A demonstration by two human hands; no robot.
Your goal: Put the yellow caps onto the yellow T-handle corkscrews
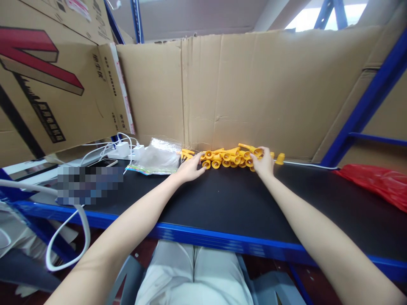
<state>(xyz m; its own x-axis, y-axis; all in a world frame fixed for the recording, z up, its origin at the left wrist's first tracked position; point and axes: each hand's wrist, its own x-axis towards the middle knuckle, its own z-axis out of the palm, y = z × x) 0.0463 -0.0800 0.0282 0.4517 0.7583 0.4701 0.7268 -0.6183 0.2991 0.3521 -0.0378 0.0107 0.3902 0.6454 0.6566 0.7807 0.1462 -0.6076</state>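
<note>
The heap of yellow plastic pieces (233,156) is gathered on the desk (222,203) between left hand (190,169) and right hand (263,164), fingers loosely spread, nothing grasped; next, pressing them closer seems needed

Roughly twenty yellow plastic pieces (230,156), one clear bag (159,156), one red bag (378,180).

Left of your left hand you see a crinkled clear plastic bag (160,156), then white chargers with looping cables (122,149). Far right of your right hand lies a red plastic bag (378,180).
</note>
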